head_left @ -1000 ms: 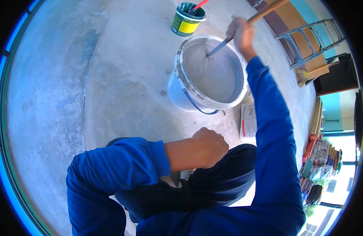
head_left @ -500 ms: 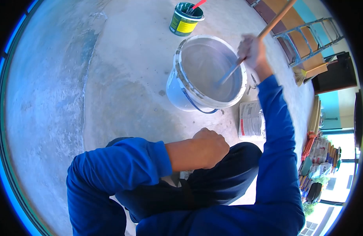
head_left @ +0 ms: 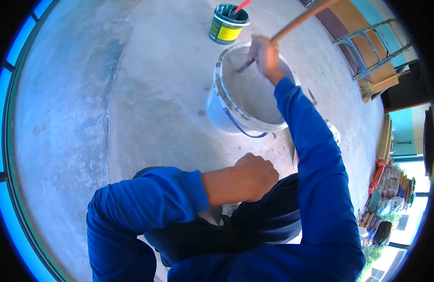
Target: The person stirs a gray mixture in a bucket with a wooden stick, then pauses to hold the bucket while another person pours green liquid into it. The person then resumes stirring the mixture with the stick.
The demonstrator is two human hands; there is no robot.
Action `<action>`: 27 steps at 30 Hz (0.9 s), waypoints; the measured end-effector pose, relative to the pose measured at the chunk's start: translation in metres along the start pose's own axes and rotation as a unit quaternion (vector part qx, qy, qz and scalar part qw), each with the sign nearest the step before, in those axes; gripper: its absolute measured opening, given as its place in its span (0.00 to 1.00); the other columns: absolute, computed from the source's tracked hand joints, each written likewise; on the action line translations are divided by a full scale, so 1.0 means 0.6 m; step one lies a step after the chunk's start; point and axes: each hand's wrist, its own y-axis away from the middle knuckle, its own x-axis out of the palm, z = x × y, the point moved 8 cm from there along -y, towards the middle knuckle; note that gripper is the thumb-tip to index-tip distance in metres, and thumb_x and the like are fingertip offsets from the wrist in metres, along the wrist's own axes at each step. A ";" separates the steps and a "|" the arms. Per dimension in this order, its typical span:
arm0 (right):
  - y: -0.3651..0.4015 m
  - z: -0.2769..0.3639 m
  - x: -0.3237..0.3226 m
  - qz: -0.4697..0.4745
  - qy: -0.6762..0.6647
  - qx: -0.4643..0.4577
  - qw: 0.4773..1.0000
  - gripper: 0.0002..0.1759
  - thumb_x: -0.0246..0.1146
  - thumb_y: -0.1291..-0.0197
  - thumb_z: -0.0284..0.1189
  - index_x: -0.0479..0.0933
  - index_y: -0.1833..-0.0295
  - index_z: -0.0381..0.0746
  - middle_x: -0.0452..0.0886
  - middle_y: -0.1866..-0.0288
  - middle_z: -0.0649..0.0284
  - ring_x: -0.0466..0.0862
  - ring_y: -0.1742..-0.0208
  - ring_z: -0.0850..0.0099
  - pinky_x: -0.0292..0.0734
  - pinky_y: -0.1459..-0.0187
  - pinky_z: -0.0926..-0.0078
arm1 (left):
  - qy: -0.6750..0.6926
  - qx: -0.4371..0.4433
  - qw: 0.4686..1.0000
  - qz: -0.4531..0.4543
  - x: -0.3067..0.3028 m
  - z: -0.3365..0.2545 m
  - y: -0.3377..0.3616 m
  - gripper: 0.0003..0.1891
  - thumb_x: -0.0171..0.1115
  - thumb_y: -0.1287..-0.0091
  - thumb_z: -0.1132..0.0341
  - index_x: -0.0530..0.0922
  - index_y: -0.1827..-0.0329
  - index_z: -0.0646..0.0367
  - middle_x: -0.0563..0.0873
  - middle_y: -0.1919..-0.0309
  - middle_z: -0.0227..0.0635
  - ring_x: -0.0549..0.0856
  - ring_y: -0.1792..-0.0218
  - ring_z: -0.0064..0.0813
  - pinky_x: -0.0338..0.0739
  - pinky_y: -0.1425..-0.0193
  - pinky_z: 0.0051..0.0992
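Grey flr (head_left: 165, 94), R hand (head_left: 265, 57) outstretched round tilted stick (head_left: 302, 21), L hand (head_left: 258, 176) fisted

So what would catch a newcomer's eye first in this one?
Probably the big white bucket of pale grey mix in the upper middle, with the right hand gripping a long stick that dips into it. Next might come the small green pail with a bright yellow label, on the floor just beyond it, a red handle poking out.
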 end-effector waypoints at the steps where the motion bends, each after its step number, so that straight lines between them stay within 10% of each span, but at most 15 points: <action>1: 0.019 -0.013 -0.001 0.014 -0.025 0.039 0.999 0.20 0.56 0.40 0.30 0.58 0.83 0.46 0.58 0.88 0.70 0.58 0.87 0.76 0.55 0.82 0.74 | 0.004 -0.005 1.000 0.008 -0.001 -0.002 0.002 0.10 0.56 0.42 0.69 0.78 0.59 0.62 0.82 0.61 0.43 0.84 0.59 0.43 0.77 0.54 0.40; 10: 0.089 0.025 -0.086 0.082 0.012 0.261 0.962 0.14 0.57 0.40 0.29 0.65 0.79 0.43 0.60 0.88 0.70 0.62 0.87 0.76 0.58 0.83 0.74 | 0.008 -0.020 0.999 0.033 0.001 0.003 0.003 0.13 0.57 0.41 0.68 0.77 0.55 0.63 0.82 0.57 0.44 0.83 0.54 0.44 0.76 0.49 0.41; 14: -0.028 0.200 -0.037 0.178 0.066 0.156 0.969 0.17 0.52 0.35 0.36 0.65 0.78 0.43 0.60 0.86 0.70 0.61 0.87 0.76 0.56 0.83 0.76 | 0.006 0.002 1.000 0.011 -0.003 0.000 0.007 0.13 0.59 0.41 0.65 0.77 0.56 0.64 0.82 0.59 0.46 0.83 0.57 0.44 0.77 0.52 0.41; 19: -0.067 0.309 0.004 0.037 0.053 0.001 0.998 0.18 0.55 0.40 0.33 0.57 0.80 0.51 0.53 0.89 0.76 0.53 0.90 0.81 0.48 0.87 0.77 | 0.002 0.015 0.999 -0.028 -0.005 0.005 0.002 0.14 0.62 0.42 0.63 0.77 0.58 0.64 0.82 0.62 0.46 0.84 0.59 0.45 0.78 0.55 0.41; 23: -0.073 0.180 -0.035 0.041 0.128 -0.110 0.985 0.15 0.54 0.36 0.34 0.71 0.75 0.38 0.68 0.84 0.67 0.68 0.85 0.76 0.64 0.81 0.76 | 0.003 0.008 1.000 -0.022 -0.005 0.004 0.003 0.14 0.61 0.42 0.63 0.77 0.58 0.64 0.82 0.62 0.46 0.84 0.59 0.45 0.78 0.55 0.41; 27: -0.028 0.006 -0.082 0.063 0.164 0.020 0.984 0.18 0.60 0.41 0.32 0.69 0.82 0.39 0.69 0.87 0.65 0.71 0.85 0.74 0.66 0.81 0.72 | 0.001 0.010 1.000 -0.022 -0.006 -0.001 0.005 0.13 0.61 0.41 0.63 0.77 0.58 0.64 0.82 0.61 0.45 0.84 0.58 0.45 0.77 0.54 0.41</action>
